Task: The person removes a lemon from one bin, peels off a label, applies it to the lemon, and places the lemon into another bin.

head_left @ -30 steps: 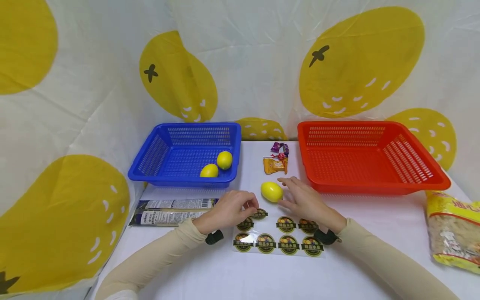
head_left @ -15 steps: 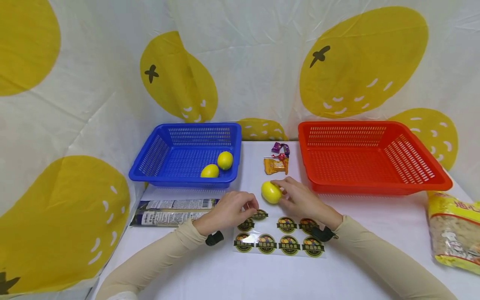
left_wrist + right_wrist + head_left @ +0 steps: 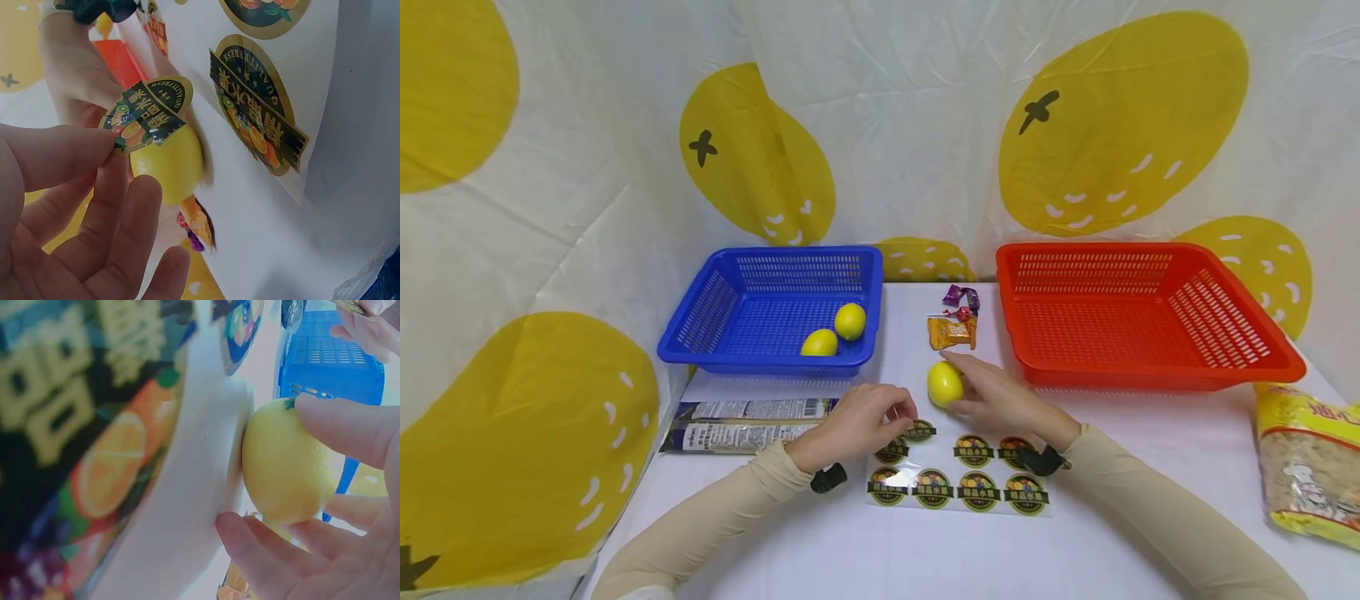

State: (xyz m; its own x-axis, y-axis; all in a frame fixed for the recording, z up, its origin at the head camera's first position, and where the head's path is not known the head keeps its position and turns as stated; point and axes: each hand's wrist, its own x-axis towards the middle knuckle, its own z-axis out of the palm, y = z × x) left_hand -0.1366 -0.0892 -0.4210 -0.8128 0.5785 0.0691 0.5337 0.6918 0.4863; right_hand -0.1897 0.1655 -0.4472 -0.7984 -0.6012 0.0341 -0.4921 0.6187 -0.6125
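Note:
My left hand [image 3: 867,418] pinches a round black-and-gold fruit sticker [image 3: 147,115] between thumb and finger, its other fingers loosely bent. Beyond that sticker, in the left wrist view, is a yellow lemon [image 3: 169,164]. My right hand [image 3: 1006,403] holds this lemon on the table from its right side. In the right wrist view its thumb touches the lemon [image 3: 284,465] near the green stem end, with the fingers around the other side. Beneath and in front of both hands lies a clear sheet [image 3: 929,454] of several matching stickers.
A blue basket [image 3: 694,360] with two lemons [image 3: 849,322] stands back left, a red basket [image 3: 1150,373] back right. Wrapped sweets [image 3: 952,332] lie between them. Two long printed packets [image 3: 737,433] are at left, and a yellow food bag [image 3: 1311,467] is at the right edge.
My right hand has come in from the right and taken hold of the lemon, which has turned and shifted slightly right. The left hand has stayed in place.

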